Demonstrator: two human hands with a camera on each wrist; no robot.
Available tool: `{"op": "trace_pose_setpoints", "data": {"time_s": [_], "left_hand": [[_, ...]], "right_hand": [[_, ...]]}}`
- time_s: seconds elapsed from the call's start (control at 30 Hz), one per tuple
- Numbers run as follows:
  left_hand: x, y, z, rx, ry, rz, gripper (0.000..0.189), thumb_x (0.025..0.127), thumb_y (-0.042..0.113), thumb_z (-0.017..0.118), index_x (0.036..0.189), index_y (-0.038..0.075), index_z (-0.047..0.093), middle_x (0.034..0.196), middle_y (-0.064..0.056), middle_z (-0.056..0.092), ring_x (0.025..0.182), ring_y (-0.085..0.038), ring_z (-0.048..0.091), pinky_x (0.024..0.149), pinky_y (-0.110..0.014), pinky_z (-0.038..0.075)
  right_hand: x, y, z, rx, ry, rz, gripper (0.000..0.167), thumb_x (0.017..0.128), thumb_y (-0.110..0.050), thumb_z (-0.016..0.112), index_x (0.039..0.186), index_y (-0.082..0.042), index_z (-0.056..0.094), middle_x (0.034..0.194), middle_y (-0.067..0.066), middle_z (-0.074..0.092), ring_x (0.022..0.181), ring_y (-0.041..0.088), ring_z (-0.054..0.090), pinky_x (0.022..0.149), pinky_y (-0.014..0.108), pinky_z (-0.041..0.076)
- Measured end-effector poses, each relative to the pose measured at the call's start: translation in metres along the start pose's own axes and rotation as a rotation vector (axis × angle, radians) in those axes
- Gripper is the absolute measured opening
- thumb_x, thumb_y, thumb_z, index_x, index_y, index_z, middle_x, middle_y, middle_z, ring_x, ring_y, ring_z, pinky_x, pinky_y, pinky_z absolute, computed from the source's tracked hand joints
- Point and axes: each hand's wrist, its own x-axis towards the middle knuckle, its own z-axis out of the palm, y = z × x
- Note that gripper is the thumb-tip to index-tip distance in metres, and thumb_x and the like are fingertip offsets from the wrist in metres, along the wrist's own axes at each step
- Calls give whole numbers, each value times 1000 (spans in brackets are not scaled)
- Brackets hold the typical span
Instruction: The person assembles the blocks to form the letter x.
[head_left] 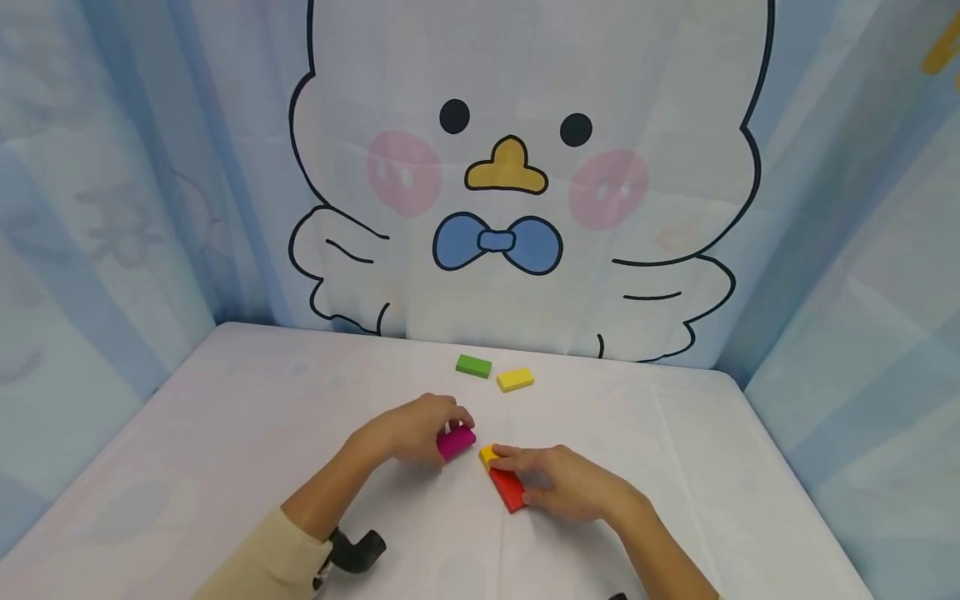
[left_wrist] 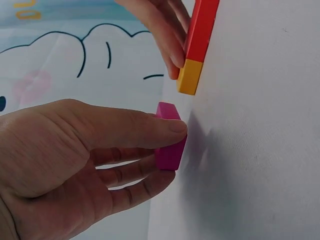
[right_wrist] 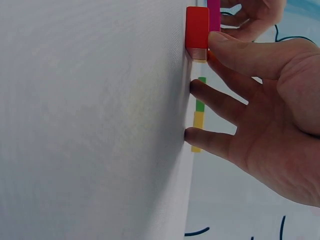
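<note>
My left hand (head_left: pixel 416 429) pinches a magenta block (head_left: pixel 456 444) just above the white tabletop; in the left wrist view the thumb lies across the block (left_wrist: pixel 170 150) with fingers behind it. To its right, my right hand (head_left: pixel 573 485) holds a red block (head_left: pixel 508 490) and an orange-yellow block (head_left: pixel 487 455), which lie end to end in a slanted row. One fingertip rests at the orange-yellow block and the thumb presses the red block's side. A small gap separates the magenta block from this row. The right hand's other fingers are spread, their tips near the tabletop.
Farther back on the white-covered table (head_left: pixel 637 417) lie a green block (head_left: pixel 473 367) and a yellow block (head_left: pixel 515 380), close together but apart. A printed curtain (head_left: pixel 675 167) hangs behind the table and along both sides. A black device (head_left: pixel 358 552) sits at the left wrist.
</note>
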Motion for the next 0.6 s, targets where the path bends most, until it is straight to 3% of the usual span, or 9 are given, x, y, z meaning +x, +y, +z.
{"op": "trace_pose_setpoints", "data": {"time_s": [0.6], "left_hand": [[-10, 7, 5, -3, -52, 33, 58, 79, 11, 90, 132, 20, 69, 114, 3, 65, 105, -14, 60, 85, -33, 61]], "right_hand": [[0, 1, 0, -2, 3, 0, 56, 97, -11, 71, 149, -28, 59, 163, -14, 44, 148, 19, 48, 118, 51, 42]]}}
